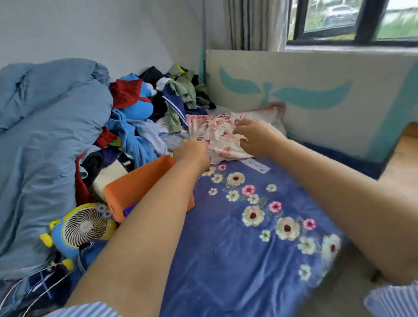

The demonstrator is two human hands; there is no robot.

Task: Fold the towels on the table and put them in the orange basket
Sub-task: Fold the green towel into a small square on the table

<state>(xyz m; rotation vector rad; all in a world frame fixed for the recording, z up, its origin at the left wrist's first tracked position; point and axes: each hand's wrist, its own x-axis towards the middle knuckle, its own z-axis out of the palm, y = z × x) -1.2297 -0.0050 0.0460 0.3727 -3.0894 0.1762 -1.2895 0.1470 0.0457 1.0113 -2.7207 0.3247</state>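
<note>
A pink and white flowered towel (222,132) lies crumpled at the far end of a blue flowered bedspread (246,242). My left hand (191,152) grips the towel's near left edge. My right hand (256,136) pinches its right side, fingers curled into the cloth. The orange basket (140,183) stands just left of my left forearm, tilted, its inside mostly hidden by my arm.
A heap of mixed clothes (150,108) and a big blue duvet (36,145) fill the left side. A small yellow and blue fan (84,226) lies by the basket. A pillow (269,114) sits behind the towel. Wooden floor (411,164) lies at right.
</note>
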